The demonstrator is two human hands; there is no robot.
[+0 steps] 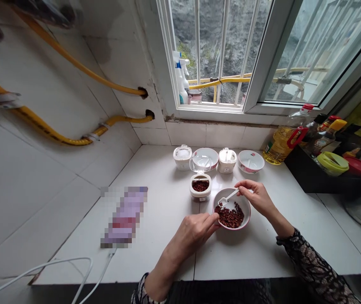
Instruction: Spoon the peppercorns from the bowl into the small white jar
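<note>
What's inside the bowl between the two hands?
Small dark-red dried pieces lie heaped in the bowl, with the white spoon's scoop at their far left edge. The bottom under the heap is covered, so nothing there shows.

Daylight enters through the window (221,55), leaving the wall left of it dimmer; below it, soft glare whitens the counter (161,194) (one patch is pixelated).
</note>
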